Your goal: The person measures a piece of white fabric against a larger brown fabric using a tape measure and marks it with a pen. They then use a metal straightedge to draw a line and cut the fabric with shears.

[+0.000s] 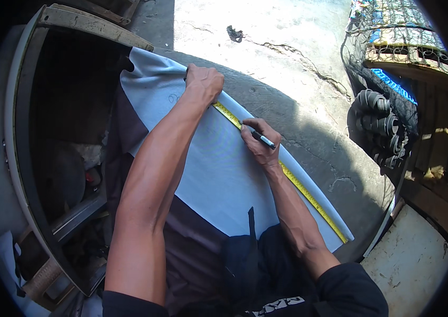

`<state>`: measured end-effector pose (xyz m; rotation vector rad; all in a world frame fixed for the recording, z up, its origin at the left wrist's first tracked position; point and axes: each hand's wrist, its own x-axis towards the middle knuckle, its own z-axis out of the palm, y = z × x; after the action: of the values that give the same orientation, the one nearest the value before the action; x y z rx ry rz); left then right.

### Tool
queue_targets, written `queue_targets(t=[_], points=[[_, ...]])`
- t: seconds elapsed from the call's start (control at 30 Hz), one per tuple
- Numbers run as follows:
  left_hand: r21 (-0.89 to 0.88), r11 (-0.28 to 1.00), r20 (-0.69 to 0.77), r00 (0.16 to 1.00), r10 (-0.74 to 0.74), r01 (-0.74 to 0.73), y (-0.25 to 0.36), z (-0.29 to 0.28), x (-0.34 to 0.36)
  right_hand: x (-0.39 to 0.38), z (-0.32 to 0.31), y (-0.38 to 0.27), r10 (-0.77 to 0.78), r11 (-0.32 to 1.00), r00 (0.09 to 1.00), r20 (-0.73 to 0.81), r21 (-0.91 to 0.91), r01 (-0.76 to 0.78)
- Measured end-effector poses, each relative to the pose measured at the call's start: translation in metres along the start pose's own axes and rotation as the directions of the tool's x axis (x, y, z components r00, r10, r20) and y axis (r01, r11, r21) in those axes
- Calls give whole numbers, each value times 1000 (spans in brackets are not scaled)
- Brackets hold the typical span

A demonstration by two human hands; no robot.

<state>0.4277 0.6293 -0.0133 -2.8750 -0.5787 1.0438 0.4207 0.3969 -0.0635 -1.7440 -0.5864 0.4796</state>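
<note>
Marking grey sheet [208, 174]: pen [262, 139], tape measure [298, 185].

Yellow tape measure [287, 177] lies stretched diagonally along far edge of pale grey sheet [218, 174], flat. Black marker [262, 139] tilted, tip at tape edge.

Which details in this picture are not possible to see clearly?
- Head view: the pen tip is hidden by the right hand.
- The tape measure start lies under the left hand; its marks are too small to read.
- The inside of the dark frame is lost in shadow.
</note>
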Motion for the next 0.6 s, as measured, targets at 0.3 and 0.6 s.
queue_targets(t=[0.3, 0.6], points=[[-14, 1000, 3, 1000, -10, 10, -2, 0, 3, 5, 2, 2, 22, 998, 999, 23, -61, -21], [-32, 998, 6, 999, -46, 46, 2, -7, 5, 6, 2, 11, -63, 998, 998, -2, -13, 63]])
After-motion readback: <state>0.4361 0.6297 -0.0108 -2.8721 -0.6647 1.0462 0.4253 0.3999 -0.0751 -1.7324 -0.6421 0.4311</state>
